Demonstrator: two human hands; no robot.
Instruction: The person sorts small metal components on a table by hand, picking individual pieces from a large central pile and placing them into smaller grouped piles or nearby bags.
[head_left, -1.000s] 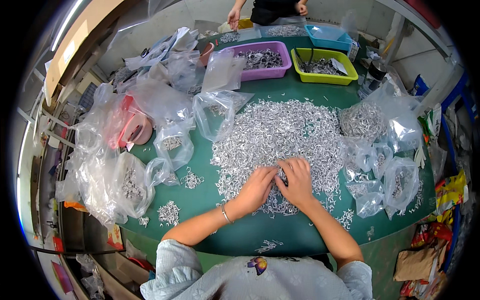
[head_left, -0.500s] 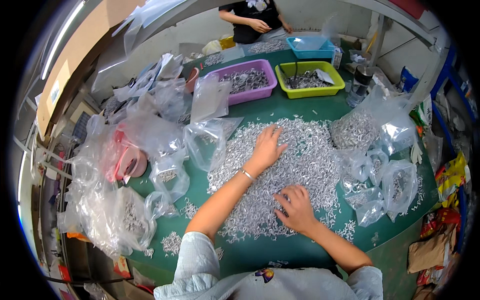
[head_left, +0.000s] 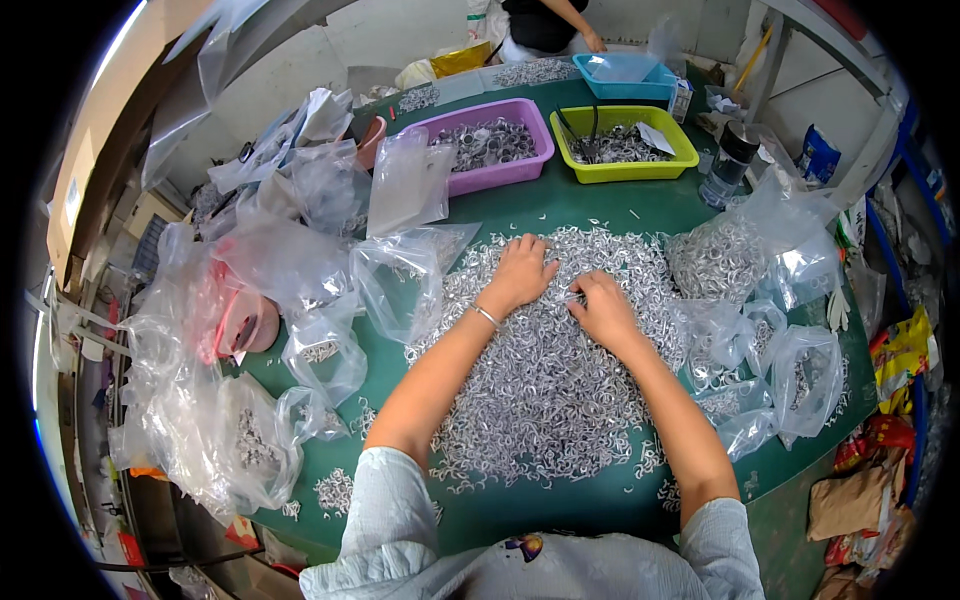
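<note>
A broad pile of small curved silvery metal pieces [head_left: 540, 390] spreads over the green table [head_left: 590, 210]. At the pile's far side my left hand [head_left: 522, 272] lies on the pieces, fingers stretched forward and thumb apart, gripping nothing that shows. To its right, my right hand [head_left: 604, 310] is over the pile with thumb and fingertips drawn together. Something small and pale shows at those fingertips, too small to make out. Clear plastic bags [head_left: 712, 262] of similar pieces stand to the right of the pile.
Beyond the pile stand a purple basin [head_left: 545, 165], a yellow-green basin [head_left: 640, 178] holding parts and a dark-handled tool, and a blue basin [head_left: 625, 88]. A bottle [head_left: 728, 165] stands at right. Plastic bags and a pink container [head_left: 250, 322] crowd the left. Another person [head_left: 545, 25] is across the table.
My right hand has moved forward to the far part of the pile, its fingers drawing together. My left hand has shifted slightly, its fingers less spread. The person opposite has lowered a hand.
</note>
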